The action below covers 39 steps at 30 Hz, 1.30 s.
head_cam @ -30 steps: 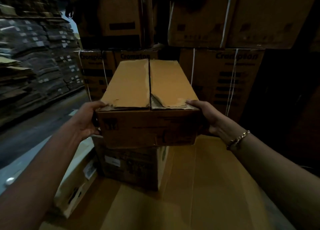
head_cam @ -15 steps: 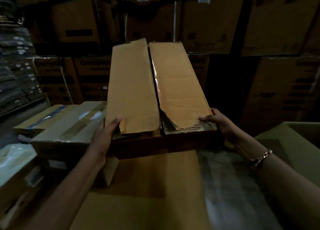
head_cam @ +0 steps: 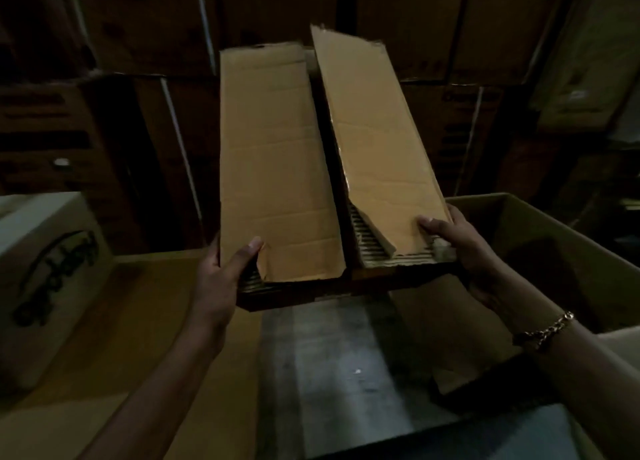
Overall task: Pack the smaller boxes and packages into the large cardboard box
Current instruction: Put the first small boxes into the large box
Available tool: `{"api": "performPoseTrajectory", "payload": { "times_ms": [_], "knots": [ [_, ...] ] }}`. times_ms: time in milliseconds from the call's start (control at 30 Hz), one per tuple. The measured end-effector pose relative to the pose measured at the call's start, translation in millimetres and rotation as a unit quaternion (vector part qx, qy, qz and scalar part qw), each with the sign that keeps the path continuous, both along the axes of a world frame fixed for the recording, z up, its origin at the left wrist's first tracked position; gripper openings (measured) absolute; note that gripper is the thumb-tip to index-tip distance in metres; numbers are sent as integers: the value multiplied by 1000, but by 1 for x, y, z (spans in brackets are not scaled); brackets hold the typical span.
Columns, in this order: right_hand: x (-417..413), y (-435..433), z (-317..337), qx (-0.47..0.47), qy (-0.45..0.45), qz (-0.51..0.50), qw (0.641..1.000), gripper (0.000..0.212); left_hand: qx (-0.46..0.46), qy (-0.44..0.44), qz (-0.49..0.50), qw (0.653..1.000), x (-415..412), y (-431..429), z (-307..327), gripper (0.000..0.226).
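Head view, dim light.

- Long cardboard box [head_cam: 277,168]: held in the air in both hands, long axis pointing away from the person, near end lowest in the view. It is above the concrete floor [head_cam: 329,373] and not inside anything.
- Left flap [head_cam: 273,130] lies flat and is torn at its near corner. Right flap [head_cam: 374,130] is lifted along its inner edge, leaving a dark gap between the two. Corrugated ribbing is exposed at the near end under the right flap.
- Left hand [head_cam: 218,286]: grips the near left corner. The thumb [head_cam: 247,255] presses on top of the left flap. The other fingers go round the side and are hidden, so the hand is clamped on the box.
- Right hand [head_cam: 464,251]: grips the near right corner. The thumb [head_cam: 433,225] lies on the right flap and the remaining fingers wrap under the edge, also clamped on the box. There is a chain bracelet [head_cam: 543,329] on this wrist.
- Large cardboard box [head_cam: 561,231]: open-topped, standing to the right. Its left wall is just beside the held box's near right corner. The interior is dark and I cannot tell what it contains.
- Pale carton with script lettering [head_cam: 52,269]: at left, on a flat cardboard sheet [head_cam: 121,355] on the floor.
- Stacked strapped cartons [head_cam: 138,26] fill the background.
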State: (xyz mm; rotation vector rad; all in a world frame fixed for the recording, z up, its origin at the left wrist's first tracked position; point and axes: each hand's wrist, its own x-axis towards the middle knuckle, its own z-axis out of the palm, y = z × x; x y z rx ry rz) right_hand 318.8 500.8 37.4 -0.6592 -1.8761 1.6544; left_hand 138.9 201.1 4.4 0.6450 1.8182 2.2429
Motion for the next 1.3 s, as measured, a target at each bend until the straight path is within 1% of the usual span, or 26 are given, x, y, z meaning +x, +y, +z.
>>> {"api": "performPoseTrajectory", "payload": {
  "times_ms": [133,167,267,300,400,433,533,600,667,733,833,933,1000,1033,1100,1200,1300],
  "knots": [
    [47,49,-4,25,4,-32,999,87,10,13,-35,999,16,67,2,43],
    [58,65,-1,32,4,-46,998,88,14,14,-46,999,21,89,1,42],
    [81,115,5,47,-1,-77,996,65,23,19,-70,997,35,151,-2,38],
    [88,133,6,52,-5,-86,995,62,28,21,-78,996,39,172,-3,38],
    [108,181,8,51,-27,-118,991,74,36,3,-100,994,49,230,-6,30],
    [115,198,10,46,-28,-128,990,74,34,2,-109,993,53,250,-7,26],
    [134,239,14,54,-31,-166,984,61,28,2,-118,993,66,299,-6,22],
    [146,264,15,55,-34,-176,982,62,24,7,-124,992,76,328,-4,23],
    [158,288,15,63,-45,-174,982,66,21,8,-126,992,87,351,-4,25],
    [170,313,14,71,-64,-177,980,75,17,3,-128,992,98,368,-2,24],
    [190,351,13,83,-105,-163,977,101,10,1,-129,992,125,394,-6,23],
    [211,388,6,93,-135,-144,976,108,0,-3,-117,993,158,417,-13,25],
    [225,412,-1,101,-138,-114,979,107,-7,-3,-94,996,185,434,-21,24],
    [231,423,-5,105,-138,-96,980,106,-12,-10,-85,996,197,441,-26,27],
    [246,446,-13,104,-151,-62,981,105,-29,-40,-72,996,222,455,-34,40],
    [261,474,-28,91,-172,-11,981,106,-67,-63,-68,993,247,468,-48,45],
    [267,489,-46,80,-193,7,978,92,-106,-106,-50,987,259,474,-64,53]
  ]
}}
